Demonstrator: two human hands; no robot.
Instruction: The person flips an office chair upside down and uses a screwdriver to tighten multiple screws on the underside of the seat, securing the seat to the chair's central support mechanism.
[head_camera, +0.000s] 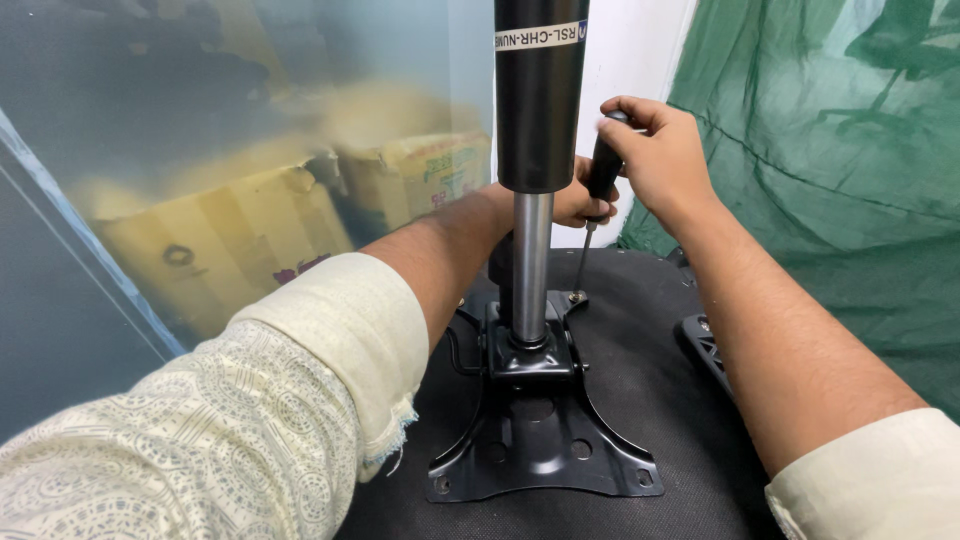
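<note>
A black gas-lift cylinder (540, 90) with a silver piston rod (532, 265) stands upright in a black metal mounting plate (545, 440) on the underside of a black fabric chair seat (640, 380). My right hand (655, 155) grips the black handle of a screwdriver (603, 165), whose thin shaft runs down to a screw (577, 296) at the plate's far right corner. My left hand (580, 205) reaches behind the cylinder and is mostly hidden; its fingers touch the lower part of the screwdriver handle.
A frosted glass panel (150, 150) on the left shows blurred yellow cartons behind it. Green netting (850, 170) hangs on the right. A black plastic armrest part (705, 345) lies at the seat's right edge. A white wall (635, 60) is behind.
</note>
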